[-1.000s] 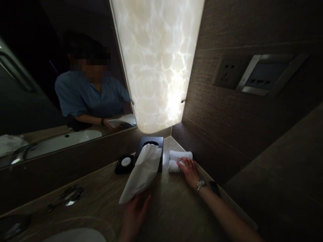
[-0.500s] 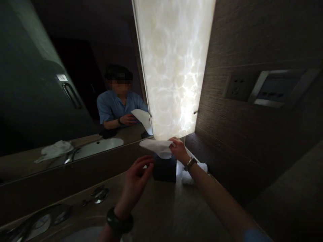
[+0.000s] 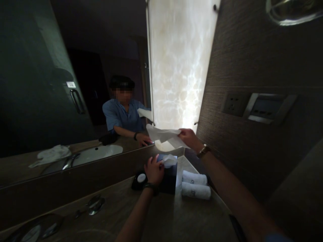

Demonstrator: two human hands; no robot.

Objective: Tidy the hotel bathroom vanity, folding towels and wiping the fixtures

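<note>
My right hand (image 3: 188, 137) is up at about 1 o'clock, arm stretched out, fingers pinched on a pulled tissue (image 3: 164, 135) held in the air. My left hand (image 3: 154, 170) now rests flat on the dark tissue box (image 3: 170, 176); half a second ago it was hovering open. Rolled towels (image 3: 195, 184) sit just right of the box, close to the wall, with bare desk (image 3: 161, 218) nearer me.

The left hand (image 3: 154, 170) hides much of the dark tissue box (image 3: 168, 177).
</note>
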